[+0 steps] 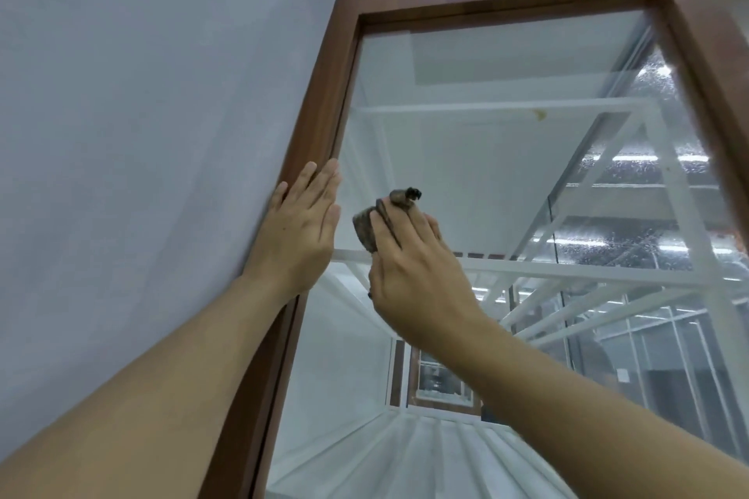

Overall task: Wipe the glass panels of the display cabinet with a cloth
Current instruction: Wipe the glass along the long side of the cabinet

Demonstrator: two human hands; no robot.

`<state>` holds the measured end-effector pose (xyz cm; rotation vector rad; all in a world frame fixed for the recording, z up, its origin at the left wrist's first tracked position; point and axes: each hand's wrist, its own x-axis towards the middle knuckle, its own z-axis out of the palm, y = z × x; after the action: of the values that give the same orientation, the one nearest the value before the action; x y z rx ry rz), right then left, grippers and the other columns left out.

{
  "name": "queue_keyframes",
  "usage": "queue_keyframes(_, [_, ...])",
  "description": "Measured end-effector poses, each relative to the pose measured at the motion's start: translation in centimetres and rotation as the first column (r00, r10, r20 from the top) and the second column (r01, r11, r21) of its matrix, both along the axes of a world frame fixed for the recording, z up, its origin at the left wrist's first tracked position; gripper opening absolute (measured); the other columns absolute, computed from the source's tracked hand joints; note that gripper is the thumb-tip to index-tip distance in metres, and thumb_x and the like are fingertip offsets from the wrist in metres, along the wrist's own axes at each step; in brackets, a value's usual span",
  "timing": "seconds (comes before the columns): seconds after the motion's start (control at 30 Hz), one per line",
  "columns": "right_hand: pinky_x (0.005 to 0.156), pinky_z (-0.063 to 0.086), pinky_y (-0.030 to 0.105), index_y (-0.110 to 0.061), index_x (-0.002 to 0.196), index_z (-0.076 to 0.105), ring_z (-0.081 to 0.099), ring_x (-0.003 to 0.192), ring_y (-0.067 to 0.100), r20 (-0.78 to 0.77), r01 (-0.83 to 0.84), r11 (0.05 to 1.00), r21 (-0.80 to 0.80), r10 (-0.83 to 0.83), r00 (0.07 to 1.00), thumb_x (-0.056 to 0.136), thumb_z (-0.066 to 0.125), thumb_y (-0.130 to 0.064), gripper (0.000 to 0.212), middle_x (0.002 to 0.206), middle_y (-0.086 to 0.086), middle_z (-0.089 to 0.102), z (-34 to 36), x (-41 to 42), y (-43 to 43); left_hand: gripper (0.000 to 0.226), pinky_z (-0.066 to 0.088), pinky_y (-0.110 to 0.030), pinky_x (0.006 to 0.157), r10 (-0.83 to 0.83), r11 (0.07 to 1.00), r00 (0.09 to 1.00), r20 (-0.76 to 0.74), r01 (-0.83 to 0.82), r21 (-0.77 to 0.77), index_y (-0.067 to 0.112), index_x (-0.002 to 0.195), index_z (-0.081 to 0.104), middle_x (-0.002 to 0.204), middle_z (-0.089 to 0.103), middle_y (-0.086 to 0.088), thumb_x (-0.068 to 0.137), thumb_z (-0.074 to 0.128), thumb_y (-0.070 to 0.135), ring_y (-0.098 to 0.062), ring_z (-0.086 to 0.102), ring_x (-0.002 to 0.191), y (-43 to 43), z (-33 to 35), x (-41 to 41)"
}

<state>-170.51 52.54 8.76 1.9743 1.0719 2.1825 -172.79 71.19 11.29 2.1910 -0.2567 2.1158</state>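
A tall display cabinet with a brown wooden frame fills the view, seen from below. Its front glass panel shows white shelves inside. My right hand presses a crumpled brown-grey cloth against the glass, near the left side at mid height. My left hand lies flat with fingers straight on the left frame post, just left of the cloth, and holds nothing.
A plain grey-white wall runs along the cabinet's left side, touching the frame. The cabinet's right side glass shows speckles and reflected ceiling lights. White shelf rails cross behind the glass.
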Motion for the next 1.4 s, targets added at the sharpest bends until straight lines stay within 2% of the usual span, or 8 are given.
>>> queue_keyframes(0.23, [0.122, 0.014, 0.046, 0.001, 0.148, 0.038, 0.021, 0.149, 0.037, -0.034, 0.015, 0.986, 0.168, -0.009, 0.999, 0.097, 0.038, -0.021, 0.055, 0.157, 0.021, 0.032, 8.4, -0.9, 4.9, 0.062, 0.003, -0.026, 0.127, -0.122, 0.992, 0.992, 0.019, 0.122, -0.043, 0.016, 0.16, 0.012, 0.169, 0.005, 0.007, 0.101, 0.01, 0.037, -0.002, -0.001, 0.154, 1.0, -1.3, -0.4])
queue_keyframes(0.43, [0.121, 0.026, 0.046, -0.005, 0.141, 0.049, 0.034, 0.144, 0.031, 0.013, 0.024, 0.994, -0.104, -0.023, 1.0, 0.097, 0.037, -0.023, 0.049, 0.149, 0.015, 0.044, 5.2, -0.2, 3.7, 0.062, -0.001, -0.019, 0.124, -0.16, 0.986, 0.987, 0.02, 0.161, -0.054, 0.013, 0.16, 0.014, 0.169, 0.007, 0.004, 0.102, 0.013, 0.034, -0.004, 0.0, 0.154, 1.3, -1.9, -0.4])
queue_keyframes(0.57, [0.121, 0.02, 0.047, -0.004, 0.141, 0.049, 0.03, 0.146, 0.032, -0.019, -0.013, 0.998, 0.068, 0.014, 1.0, 0.094, 0.027, -0.025, 0.056, 0.15, 0.014, 0.044, 7.7, -0.4, 5.8, 0.059, 0.001, -0.023, 0.126, -0.165, 0.985, 0.986, 0.038, 0.167, -0.041, 0.012, 0.159, 0.017, 0.169, 0.01, 0.003, 0.104, 0.016, 0.031, -0.006, 0.002, 0.155, 1.3, -2.4, -0.4])
queue_keyframes(0.8, [0.123, 0.023, 0.045, -0.007, 0.149, 0.043, 0.028, 0.148, 0.029, -0.039, -0.025, 0.964, -0.263, 0.015, 0.999, 0.099, 0.038, -0.022, 0.052, 0.155, 0.012, 0.041, -5.2, -0.5, 3.0, 0.047, 0.005, -0.019, 0.124, -0.29, 0.951, 0.956, 0.048, 0.293, -0.102, 0.008, 0.157, 0.028, 0.167, 0.021, 0.0, 0.111, 0.027, 0.017, -0.008, 0.012, 0.154, 1.0, -2.4, -1.2])
queue_keyframes(1.0, [0.124, 0.019, 0.045, -0.005, 0.151, 0.038, 0.021, 0.152, 0.029, -0.088, -0.037, 0.995, -0.093, 0.029, 0.996, 0.097, 0.038, -0.019, 0.056, 0.157, 0.013, 0.037, -3.7, -0.8, 5.5, 0.047, 0.004, -0.024, 0.126, -0.34, 0.932, 0.94, -0.004, 0.336, -0.135, 0.011, 0.158, 0.025, 0.168, 0.017, 0.002, 0.111, 0.025, 0.019, -0.005, 0.008, 0.154, 0.9, -3.1, -1.8])
queue_keyframes(1.2, [0.122, 0.029, 0.043, -0.008, 0.147, 0.046, 0.032, 0.147, 0.028, 0.024, 0.039, 0.816, -0.577, -0.03, 0.999, 0.097, 0.04, -0.021, 0.052, 0.153, 0.011, 0.043, -10.9, -0.8, -0.3, 0.053, 0.004, -0.029, 0.127, -0.3, 0.951, 0.953, -0.052, 0.294, -0.098, 0.011, 0.159, 0.022, 0.168, 0.014, 0.002, 0.108, 0.022, 0.027, -0.007, 0.005, 0.155, 0.9, -6.6, -1.8])
queue_keyframes(1.33, [0.117, 0.031, 0.046, -0.005, 0.144, 0.046, 0.03, 0.146, 0.03, -0.051, 0.004, 0.933, -0.36, -0.023, 0.998, 0.097, 0.04, -0.018, 0.05, 0.15, 0.013, 0.044, -5.8, -1.2, 2.6, 0.055, 0.004, -0.027, 0.127, -0.299, 0.951, 0.953, -0.056, 0.293, -0.103, 0.011, 0.159, 0.023, 0.168, 0.014, 0.004, 0.106, 0.021, 0.027, -0.004, 0.005, 0.154, 1.0, -7.3, -1.8])
queue_keyframes(1.4, [0.119, 0.027, 0.044, -0.005, 0.147, 0.043, 0.024, 0.149, 0.03, -0.053, -0.004, 0.903, -0.43, -0.021, 0.998, 0.099, 0.037, -0.02, 0.051, 0.153, 0.013, 0.04, -7.7, -1.2, 2.4, 0.053, 0.003, -0.028, 0.127, -0.283, 0.956, 0.957, -0.058, 0.277, -0.093, 0.011, 0.159, 0.022, 0.168, 0.013, 0.004, 0.108, 0.022, 0.024, -0.005, 0.004, 0.154, 1.0, -7.2, -1.8])
